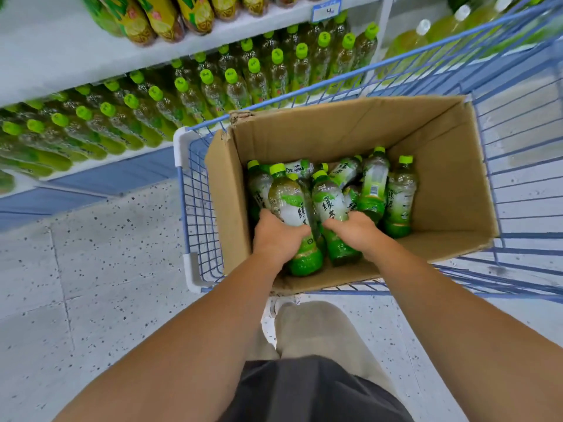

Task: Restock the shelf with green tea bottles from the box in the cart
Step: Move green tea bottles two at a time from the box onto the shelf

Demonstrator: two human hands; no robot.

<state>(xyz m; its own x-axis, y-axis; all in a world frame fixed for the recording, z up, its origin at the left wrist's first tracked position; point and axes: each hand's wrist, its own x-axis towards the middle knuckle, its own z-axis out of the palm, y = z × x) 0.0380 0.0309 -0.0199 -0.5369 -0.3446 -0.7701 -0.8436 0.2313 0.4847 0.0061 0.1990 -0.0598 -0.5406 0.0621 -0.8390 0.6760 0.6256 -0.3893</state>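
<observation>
An open cardboard box [451,190] sits in a blue wire cart [198,208]. Several green tea bottles with lime caps lie and stand in the box. My left hand [275,236] grips one green tea bottle [289,202] around its lower half. My right hand [355,229] grips a second green tea bottle [327,199] beside the first. Both bottles are inside the box, caps pointing away from me. The shelf [76,65] to the left holds rows of the same lime-capped bottles [231,83].
The upper shelf carries yellow-green labelled bottles [158,19] and a price tag [326,10]. White-capped bottles [423,35] stand behind the cart at the top right. Speckled floor [91,269] lies to the left of the cart. My legs are below the cart's near edge.
</observation>
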